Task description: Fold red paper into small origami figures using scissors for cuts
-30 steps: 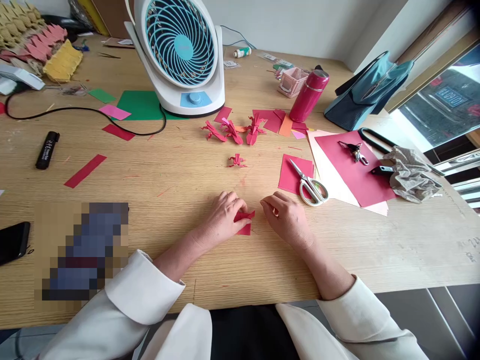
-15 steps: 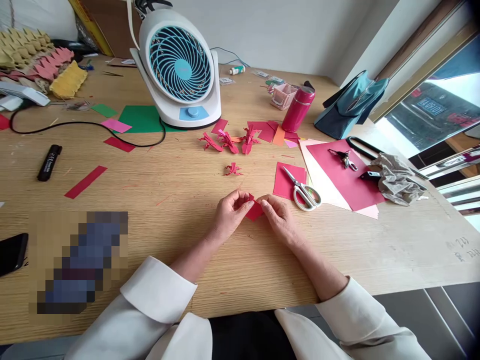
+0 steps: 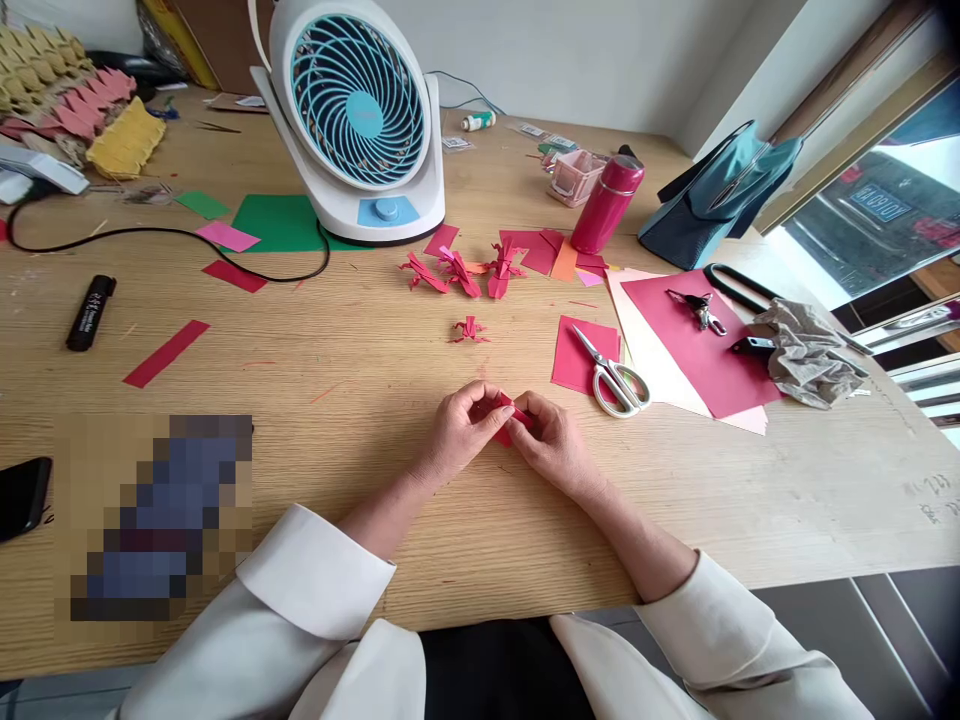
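A small folded piece of red paper is pinched between both hands just above the table. My left hand grips its left side with thumb and fingers closed. On the right side, my right hand presses it between thumb and bent fingers; the hands cover most of the sheet. Beyond them lies a small red origami figure, with several larger ones in a row behind it. White-handled scissors rest partly on a stack of red paper squares, right of my right hand.
A white fan stands at the back. To the right are a pink bottle, a teal bag, a large red sheet with keys on it, and crumpled cloth. A black marker and phone lie left.
My right fingers have curled further over the red paper, and less of it shows between the hands. The whole view has shifted slightly.
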Action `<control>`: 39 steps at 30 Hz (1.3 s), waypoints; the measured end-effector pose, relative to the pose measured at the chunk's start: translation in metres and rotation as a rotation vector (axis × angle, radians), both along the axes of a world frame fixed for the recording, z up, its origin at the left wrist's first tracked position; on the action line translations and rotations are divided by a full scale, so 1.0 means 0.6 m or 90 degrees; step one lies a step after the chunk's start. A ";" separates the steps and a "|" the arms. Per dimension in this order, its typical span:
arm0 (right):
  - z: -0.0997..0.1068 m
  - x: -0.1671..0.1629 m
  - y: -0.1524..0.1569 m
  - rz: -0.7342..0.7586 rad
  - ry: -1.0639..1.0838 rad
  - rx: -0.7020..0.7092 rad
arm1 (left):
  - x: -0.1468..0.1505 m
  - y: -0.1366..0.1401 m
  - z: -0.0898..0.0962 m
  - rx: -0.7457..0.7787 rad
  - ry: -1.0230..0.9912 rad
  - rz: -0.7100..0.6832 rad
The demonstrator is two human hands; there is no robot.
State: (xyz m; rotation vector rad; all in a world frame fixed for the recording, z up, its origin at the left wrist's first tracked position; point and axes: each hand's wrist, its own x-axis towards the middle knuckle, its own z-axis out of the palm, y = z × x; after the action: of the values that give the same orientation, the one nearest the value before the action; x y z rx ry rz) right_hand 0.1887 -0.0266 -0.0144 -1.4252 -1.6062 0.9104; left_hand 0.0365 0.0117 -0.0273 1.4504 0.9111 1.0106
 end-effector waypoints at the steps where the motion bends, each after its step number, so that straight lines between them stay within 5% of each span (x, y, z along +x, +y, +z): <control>1: 0.002 -0.001 -0.001 0.002 -0.003 -0.001 | 0.000 -0.001 0.000 0.011 0.011 0.005; 39: 0.006 -0.002 -0.001 0.061 -0.066 0.067 | -0.004 -0.004 0.009 0.077 0.041 0.006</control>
State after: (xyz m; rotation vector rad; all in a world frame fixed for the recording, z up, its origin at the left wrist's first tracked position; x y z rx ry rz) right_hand 0.1878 -0.0272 -0.0106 -1.3508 -1.7867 0.8047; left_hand 0.0339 0.0094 -0.0216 1.5881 0.9174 1.0466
